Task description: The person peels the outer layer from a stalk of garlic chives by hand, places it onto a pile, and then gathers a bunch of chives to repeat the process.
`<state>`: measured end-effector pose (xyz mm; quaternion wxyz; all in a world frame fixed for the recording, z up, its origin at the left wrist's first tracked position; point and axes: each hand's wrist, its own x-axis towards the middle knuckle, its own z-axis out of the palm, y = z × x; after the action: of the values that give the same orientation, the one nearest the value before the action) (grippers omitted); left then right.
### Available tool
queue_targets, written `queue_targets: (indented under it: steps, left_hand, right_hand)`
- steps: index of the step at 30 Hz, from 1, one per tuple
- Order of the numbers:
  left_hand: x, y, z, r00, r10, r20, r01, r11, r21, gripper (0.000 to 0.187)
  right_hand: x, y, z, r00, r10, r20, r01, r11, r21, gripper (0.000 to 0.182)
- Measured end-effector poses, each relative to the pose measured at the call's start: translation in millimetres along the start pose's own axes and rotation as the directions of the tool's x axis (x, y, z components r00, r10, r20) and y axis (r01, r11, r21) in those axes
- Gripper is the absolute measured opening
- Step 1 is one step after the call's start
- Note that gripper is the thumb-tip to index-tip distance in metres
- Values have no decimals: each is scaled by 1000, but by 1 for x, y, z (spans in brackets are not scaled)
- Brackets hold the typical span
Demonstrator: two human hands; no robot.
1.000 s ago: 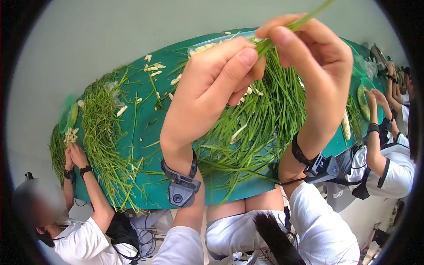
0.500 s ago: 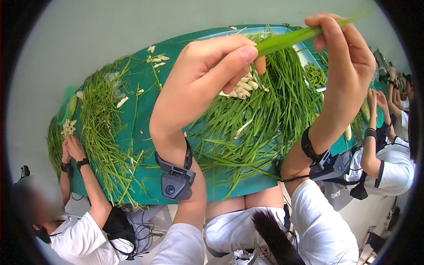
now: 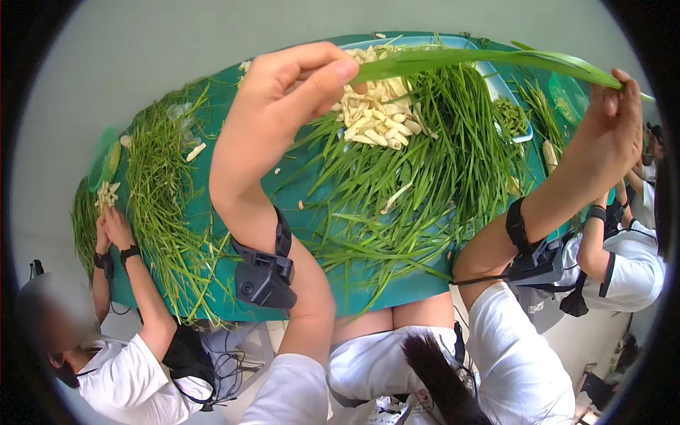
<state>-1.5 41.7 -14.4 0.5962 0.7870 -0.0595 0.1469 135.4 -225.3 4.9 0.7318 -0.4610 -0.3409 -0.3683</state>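
Note:
My left hand (image 3: 301, 81) is closed on one end of a small bundle of long, flat green chives (image 3: 489, 60). Pinched in the fingers of my right hand (image 3: 616, 120) is the other end, so the bundle spans the air between both hands, bowing slightly upward. Beneath it on the table lie a pile of pale white pieces (image 3: 382, 117), which look like trimmed stalk ends, and a wide heap of loose green chives (image 3: 453, 149). A blue-white tray (image 3: 528, 134) shows partly behind them.
The green table (image 3: 283, 297) also carries a second heap of chives (image 3: 159, 191) at left. Short green pieces (image 3: 508, 113) lie in the tray's right part. A person (image 3: 142, 304) handles white pieces at left; another person (image 3: 620, 255) sits at right. Green baskets (image 3: 567, 95) stand nearby.
My hands have moved apart: the left one leftward, the right one to the right and lower. More of the held chives and the white pile now show.

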Motion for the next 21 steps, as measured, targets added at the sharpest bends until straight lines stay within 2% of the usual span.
queue_targets:
  steps: [1,3,6,7,9,10,11,13,14,16,18,20,21]
  left_hand:
    - [-1,-1,-2,1000,-9,0,9,1000,-3,23]
    - [-2,-2,-4,998,-55,0,55,997,57,25]
    - [-3,-2,-6,995,-87,-58,89,995,41,25]
    - [-4,-1,-6,989,-114,-98,118,992,39,25]
    - [-4,-4,-11,977,-173,-122,180,982,54,26]
    - [-3,-6,-13,964,-225,-143,236,970,66,27]
    - [-3,-11,-15,962,-234,-138,244,968,64,27]
    - [-4,-20,-21,942,-240,-234,267,960,89,33]
    - [-5,-21,-29,949,-263,-172,281,956,88,32]
    - [-4,-29,-39,939,-285,-194,308,946,100,32]
    - [-5,-35,-40,923,-314,-224,343,933,107,32]
    - [-4,-36,-32,944,-224,-242,273,942,196,31]
    - [-3,-32,-25,941,-228,-249,279,940,193,31]
  right_hand:
    - [1,-1,-5,999,-35,10,34,998,55,24]
    - [4,-3,-15,1000,-25,-1,25,999,48,26]
    - [8,-7,-27,996,-66,-53,76,974,214,22]
    - [8,-5,-30,997,-63,-52,73,974,214,22]
    - [9,0,-39,986,-153,-72,161,979,124,21]
    - [14,1,-49,994,-104,26,96,973,209,22]
    - [13,5,-56,995,-95,26,88,975,203,22]
    - [9,2,-47,989,-126,-77,134,985,107,21]
    - [7,-2,-42,990,-122,-76,130,986,107,21]
    - [0,-25,-2,953,-236,-188,158,920,-358,25]
    - [3,-27,-10,953,-241,-182,169,926,-339,30]
    - [6,-29,-15,941,-269,-206,177,909,-378,36]
    - [9,-29,-21,944,-263,-202,174,911,-373,36]
